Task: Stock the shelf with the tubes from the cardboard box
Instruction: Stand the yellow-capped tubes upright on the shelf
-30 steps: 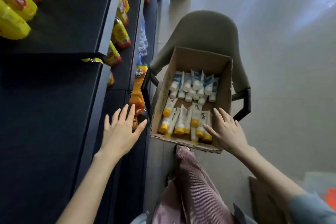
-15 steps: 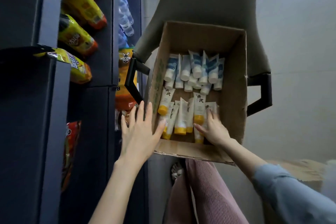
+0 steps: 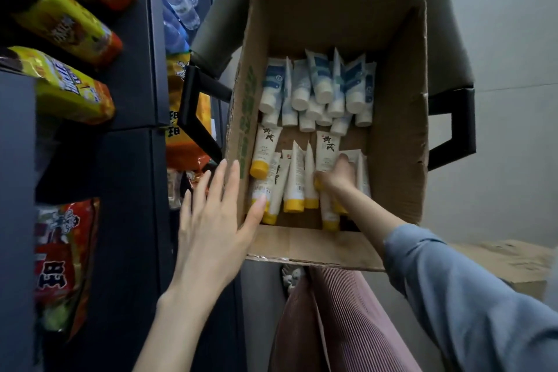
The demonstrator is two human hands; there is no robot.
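An open cardboard box [image 3: 395, 142] sits on a grey chair. Inside, several white tubes with blue print [image 3: 320, 84] stand at the far end and several cream tubes with yellow caps [image 3: 294, 181] lie at the near end. My right hand [image 3: 338, 177] is down among the yellow-capped tubes, fingers curled round one [image 3: 327, 148]. My left hand [image 3: 214, 220] lies flat with straight fingers against the box's near left corner, thumb over the rim touching a tube. The dark shelf unit [image 3: 133, 184] stands on the left.
Yellow and red snack bags [image 3: 72, 87] fill the shelves at left; more bags [image 3: 181, 130] and water bottles [image 3: 178, 3] sit further back. The chair's black armrests [image 3: 196, 112] flank the box. Another cardboard box [image 3: 510, 260] lies on the floor at right. My striped trouser leg is below.
The view has drawn closer to the box. My right hand went from the box's near rim down among the yellow-capped tubes and closed on one. My left hand moved onto the box's corner.
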